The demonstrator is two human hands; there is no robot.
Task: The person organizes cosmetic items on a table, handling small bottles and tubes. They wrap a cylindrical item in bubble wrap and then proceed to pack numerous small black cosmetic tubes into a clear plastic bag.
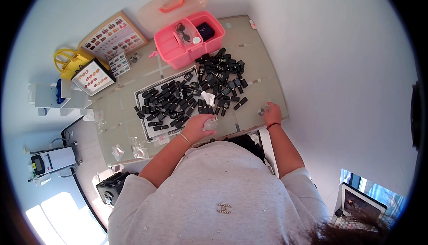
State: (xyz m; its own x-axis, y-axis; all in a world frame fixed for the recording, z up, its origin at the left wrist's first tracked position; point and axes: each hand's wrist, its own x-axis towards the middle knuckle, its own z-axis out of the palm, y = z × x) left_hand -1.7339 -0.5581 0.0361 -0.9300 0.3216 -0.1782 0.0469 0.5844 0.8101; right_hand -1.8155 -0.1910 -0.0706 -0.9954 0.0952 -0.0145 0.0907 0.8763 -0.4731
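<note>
Left hand (197,127) closes on a crinkly clear plastic bag (209,123) at the table's (263,78) near edge beside black tubes (196,91); it looks light, limp, slippery, best pinched at its rim; right hand (272,112) rests flat, empty.

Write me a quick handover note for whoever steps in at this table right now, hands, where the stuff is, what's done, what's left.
Left hand: closed on a small clear bag at the near table edge.
Right hand: resting on the table beside a small round metal piece; whether it grips anything cannot be told.
Black tubes: loose in a heap by the open pink box, more spread on the patterned mat.
Done: no bagged tubes visible.
Left: seemingly the whole heap. More clear bags lie at the left table edge.
</note>
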